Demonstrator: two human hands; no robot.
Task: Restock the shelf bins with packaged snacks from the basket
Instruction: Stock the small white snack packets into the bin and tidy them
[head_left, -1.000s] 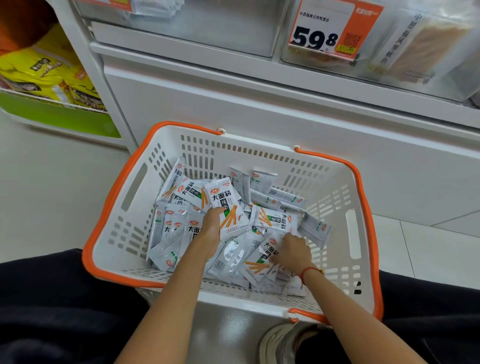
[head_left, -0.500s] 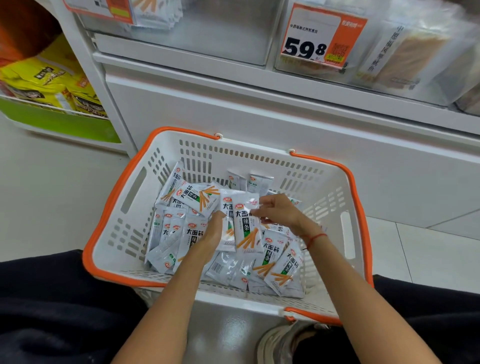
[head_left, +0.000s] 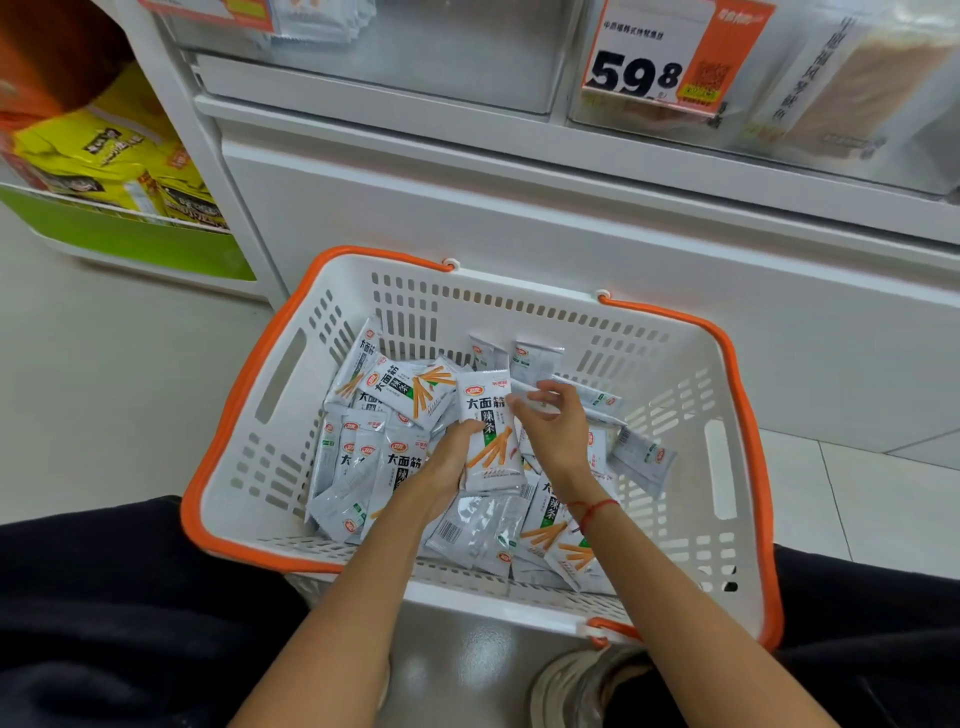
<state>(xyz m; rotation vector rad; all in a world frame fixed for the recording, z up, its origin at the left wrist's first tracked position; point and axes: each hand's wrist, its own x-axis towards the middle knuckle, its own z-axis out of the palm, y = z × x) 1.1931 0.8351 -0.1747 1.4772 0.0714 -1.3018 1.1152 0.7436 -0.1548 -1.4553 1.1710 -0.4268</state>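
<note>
Off at ten o'clock, yellow snack bags (head_left: 111, 161) sit packed in a green-fronted tray (head_left: 124, 236) on a low side shelf. Moving right, the white basket (head_left: 670, 395) with its orange rim stands on the pale floor against the base of a white shelf unit (head_left: 519, 218), and loose white snack packets (head_left: 400, 392) printed with orange sticks lie heaped across its bottom. Near the middle of that heap the person's left hand (head_left: 447, 462) comes in from six o'clock, its fingers curled round the lower left edge of a small stack of packets (head_left: 491, 431) held upright just above the pile. Just to the right, at about one o'clock from the left hand, the right hand (head_left: 550, 431) pinches the stack's upper right edge with thumb and fingertips, the other fingers spread loosely; a red string bracelet (head_left: 592, 512) circles that wrist. Up at one o'clock, an orange and white price tag (head_left: 670, 57) reading 59.8 hangs on the front of a clear shelf bin (head_left: 852, 93) holding pale packaged goods. Down at five o'clock, a grey shoe (head_left: 576, 686) shows beside dark trouser legs.
</note>
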